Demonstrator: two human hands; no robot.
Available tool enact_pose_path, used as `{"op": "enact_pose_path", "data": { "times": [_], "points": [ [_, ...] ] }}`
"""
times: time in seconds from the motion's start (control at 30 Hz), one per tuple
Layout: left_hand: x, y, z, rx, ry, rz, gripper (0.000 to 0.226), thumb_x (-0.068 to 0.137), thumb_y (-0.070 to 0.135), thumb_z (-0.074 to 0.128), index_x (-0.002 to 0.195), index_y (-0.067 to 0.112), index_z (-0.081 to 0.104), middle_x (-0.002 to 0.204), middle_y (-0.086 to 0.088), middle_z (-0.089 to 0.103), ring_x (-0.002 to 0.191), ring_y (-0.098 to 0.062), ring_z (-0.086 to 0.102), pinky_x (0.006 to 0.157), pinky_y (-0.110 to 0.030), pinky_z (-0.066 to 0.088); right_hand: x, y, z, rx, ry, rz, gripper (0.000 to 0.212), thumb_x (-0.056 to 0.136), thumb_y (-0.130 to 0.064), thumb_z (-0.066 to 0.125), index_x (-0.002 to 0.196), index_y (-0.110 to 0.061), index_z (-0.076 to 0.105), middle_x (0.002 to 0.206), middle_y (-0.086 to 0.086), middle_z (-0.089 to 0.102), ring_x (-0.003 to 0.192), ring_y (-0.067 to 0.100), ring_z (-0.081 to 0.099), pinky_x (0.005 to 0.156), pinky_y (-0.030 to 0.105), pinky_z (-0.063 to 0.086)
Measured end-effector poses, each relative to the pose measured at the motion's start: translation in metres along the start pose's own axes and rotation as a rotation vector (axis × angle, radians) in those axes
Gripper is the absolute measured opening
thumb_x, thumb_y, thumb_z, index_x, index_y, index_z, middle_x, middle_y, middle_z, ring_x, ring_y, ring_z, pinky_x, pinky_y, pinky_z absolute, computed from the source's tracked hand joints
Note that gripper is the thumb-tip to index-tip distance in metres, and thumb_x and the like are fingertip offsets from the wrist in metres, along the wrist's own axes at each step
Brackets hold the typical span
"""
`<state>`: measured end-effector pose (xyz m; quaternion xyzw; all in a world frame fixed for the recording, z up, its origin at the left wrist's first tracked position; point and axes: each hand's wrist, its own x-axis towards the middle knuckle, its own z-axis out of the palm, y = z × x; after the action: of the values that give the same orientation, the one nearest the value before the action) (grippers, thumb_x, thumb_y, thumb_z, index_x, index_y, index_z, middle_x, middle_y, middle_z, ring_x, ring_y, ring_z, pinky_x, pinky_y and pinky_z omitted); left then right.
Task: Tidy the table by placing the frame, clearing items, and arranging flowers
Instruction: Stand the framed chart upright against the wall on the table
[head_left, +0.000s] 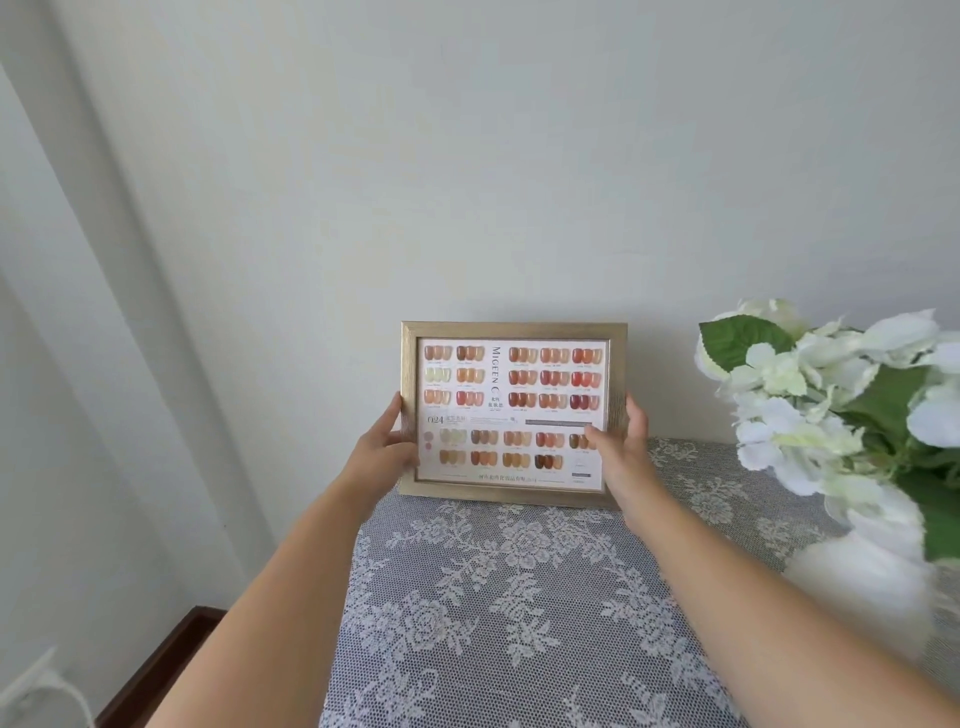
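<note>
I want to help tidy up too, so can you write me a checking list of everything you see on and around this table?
Surface: table under a grey cloth with white lace flower pattern; mostly bare.
Job's things: gold-edged rectangular picture frame holding a nail-colour chart, upright at the table's far edge near the wall; whether it leans on the wall cannot be told. White artificial flowers with green leaves at the right, partly out of view.
Clutter: nothing seen.
Grippers: left hand grips the frame's left side; right hand grips its right side, thumb on the glass.
Cables: white cord at bottom left, blurred.
Surroundings: plain pale wall; dark wooden floor edge.
</note>
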<state>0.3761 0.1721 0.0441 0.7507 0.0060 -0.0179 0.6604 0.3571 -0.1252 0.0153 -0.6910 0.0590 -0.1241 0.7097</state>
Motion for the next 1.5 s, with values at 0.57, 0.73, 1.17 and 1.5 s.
{"op": "enact_pose_path", "data": {
  "times": [0.57, 0.73, 1.17, 1.5],
  "points": [
    [-0.006, -0.009, 0.007, 0.120, -0.003, 0.014, 0.103, 0.083, -0.008, 0.055, 0.154, 0.052, 0.009, 0.126, -0.012, 0.054, 0.106, -0.019, 0.061, 0.076, -0.029, 0.050, -0.013, -0.010, -0.002, -0.054, -0.002, 0.001, 0.071, 0.093, -0.033, 0.057, 0.144, -0.055, 0.012, 0.124, -0.022, 0.048, 0.096, 0.000, 0.056, 0.068, 0.027, 0.039],
    [-0.015, -0.011, 0.014, 0.163, 0.044, 0.093, 0.094, 0.093, 0.005, 0.061, 0.158, 0.040, 0.002, 0.148, -0.005, 0.036, 0.121, -0.019, 0.052, 0.099, -0.038, 0.045, -0.020, -0.009, -0.011, -0.114, -0.036, -0.010, 0.071, 0.091, -0.038, 0.059, 0.140, -0.061, 0.012, 0.146, 0.007, 0.045, 0.116, 0.019, 0.055, 0.075, 0.030, 0.040],
    [-0.087, -0.016, 0.025, 0.524, 0.121, 0.231, 0.078, 0.098, 0.026, 0.058, 0.159, 0.028, 0.010, 0.166, 0.004, 0.006, 0.151, -0.022, 0.015, 0.122, -0.050, 0.019, -0.064, -0.011, -0.038, -0.358, -0.140, 0.106, 0.075, 0.093, -0.029, 0.057, 0.149, -0.045, 0.010, 0.151, 0.008, 0.037, 0.122, 0.023, 0.050, 0.092, 0.041, 0.043],
    [-0.190, -0.021, 0.064, 0.638, -0.041, 0.294, 0.069, 0.099, 0.040, 0.055, 0.157, 0.035, 0.019, 0.164, 0.014, 0.009, 0.149, -0.016, 0.018, 0.118, -0.046, 0.021, -0.162, -0.033, -0.088, -0.565, -0.247, 0.001, 0.061, 0.089, -0.041, 0.056, 0.143, -0.046, 0.028, 0.154, -0.005, 0.031, 0.102, 0.003, 0.055, 0.078, 0.027, 0.047]
  ]
}}
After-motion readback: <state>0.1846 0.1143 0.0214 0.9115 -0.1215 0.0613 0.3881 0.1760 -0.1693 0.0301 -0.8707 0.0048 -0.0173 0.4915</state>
